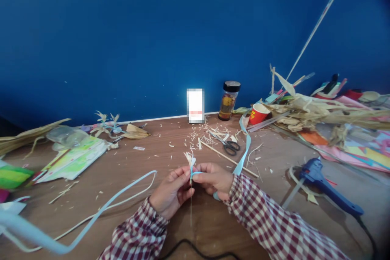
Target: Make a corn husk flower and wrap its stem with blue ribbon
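Observation:
Between both hands, upright over the table's front, is a small flower [189, 160] of pale husk-like strips on a thin wire stem [191, 211]. My left hand [173, 191] pinches it just below the pale strips, thumb and fingers closed round the stem. Closed too, my right hand [215, 179] grips a light blue ribbon [196, 173] that meets the stem at the flower's base. More of this ribbon shows under the right hand and beyond its wrist. How the ribbon wraps the stem is partly hidden by the fingertips.
Black-handled scissors [230, 147] and a thin stick [228, 159] lie ahead among scraps. A blue glue gun [329, 185] rests right. Behind stand a lidded jar [229, 101] and red paper cup [258, 114]. Dried husks [323, 107] pile right; a pale blue strip [100, 213] loops left.

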